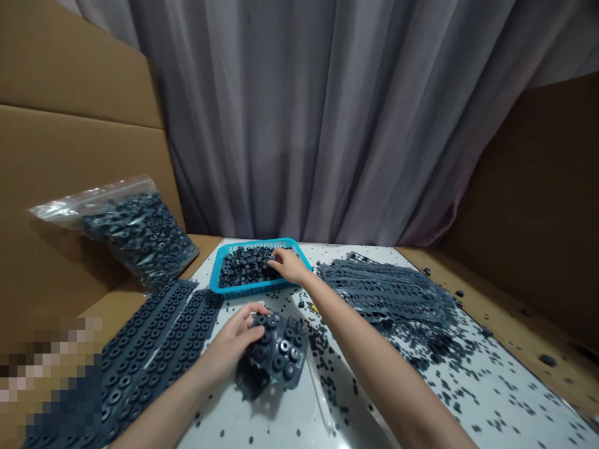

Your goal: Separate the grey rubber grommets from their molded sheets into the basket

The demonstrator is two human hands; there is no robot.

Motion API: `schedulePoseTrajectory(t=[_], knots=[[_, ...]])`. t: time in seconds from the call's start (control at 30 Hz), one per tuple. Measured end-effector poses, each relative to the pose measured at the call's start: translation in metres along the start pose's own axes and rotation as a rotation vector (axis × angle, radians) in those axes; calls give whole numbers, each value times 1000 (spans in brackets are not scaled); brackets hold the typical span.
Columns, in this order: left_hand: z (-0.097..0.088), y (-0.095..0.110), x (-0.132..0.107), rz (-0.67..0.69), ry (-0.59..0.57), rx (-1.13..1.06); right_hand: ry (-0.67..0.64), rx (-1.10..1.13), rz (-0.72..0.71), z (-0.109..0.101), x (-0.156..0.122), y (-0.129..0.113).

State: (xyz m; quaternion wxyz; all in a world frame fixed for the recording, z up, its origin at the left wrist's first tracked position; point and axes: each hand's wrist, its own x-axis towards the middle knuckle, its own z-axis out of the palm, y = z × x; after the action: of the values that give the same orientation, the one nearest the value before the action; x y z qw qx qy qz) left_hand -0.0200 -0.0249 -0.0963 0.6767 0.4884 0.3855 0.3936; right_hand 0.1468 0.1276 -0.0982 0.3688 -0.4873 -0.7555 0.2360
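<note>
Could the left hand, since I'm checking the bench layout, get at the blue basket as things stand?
Probably yes: the left hand sits just short of the blue basket's near rim, with only loose dark bits between. But it grips a dark moulded sheet, which it would likely need to release first.

A narrow lane of white tabletop (285,305) runs between my left hand (233,342) and the blue basket (260,244), with scattered rubber bits (318,343) in it. Rubber strips (159,355) hem the left; a stack of strips (384,293) hems the right.
</note>
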Motion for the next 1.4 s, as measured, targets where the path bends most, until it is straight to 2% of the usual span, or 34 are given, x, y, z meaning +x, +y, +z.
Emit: schedulePoseTrajectory(t=[0.13, 0.23, 0.33, 0.4, 0.43, 0.53, 0.6, 0.7, 0.8, 1.0, 1.13, 1.2, 1.27, 1.33, 1.4], knots=[[-1, -23, -4, 23, 76, -63, -35, -145, 21, 2, 16, -2], [-3, -27, -6, 56, 84, -42, -24, -193, -4, -8, 2, -15], [-5, -28, -10, 88, 95, 40, -45, -173, -99, -20, -47, -38], [-3, -30, -16, 105, 87, 135, -123, -108, -246, -24, -92, -54], [-2, -31, -18, 116, 76, 197, -170, -116, -267, -25, -114, -62], [4, -35, -27, 189, -7, 443, -264, -252, -208, -21, -168, -76], [6, -38, -32, 246, -100, 591, -306, -306, -147, -15, -188, -79], [7, -41, -36, 263, -248, 695, -367, -306, -119, -9, -200, -73], [8, -38, -37, 214, -337, 739, -381, -323, -168, -8, -203, -65], [8, -34, -35, 181, -374, 769, -300, -356, -192, -11, -206, -55], [9, -40, -36, 188, -360, 706, -301, -281, -202, -10, -208, -55], [12, -44, -38, 167, -339, 577, -271, -158, -244, -9, -209, -57], [17, -47, -40, 102, -332, 368, -225, 63, -260, -8, -211, -60], [22, -50, -41, 15, -375, 121, -186, 316, -195, -6, -214, -64], [25, -51, -42, -51, -427, -93, -167, 528, -38, -3, -217, -68]])
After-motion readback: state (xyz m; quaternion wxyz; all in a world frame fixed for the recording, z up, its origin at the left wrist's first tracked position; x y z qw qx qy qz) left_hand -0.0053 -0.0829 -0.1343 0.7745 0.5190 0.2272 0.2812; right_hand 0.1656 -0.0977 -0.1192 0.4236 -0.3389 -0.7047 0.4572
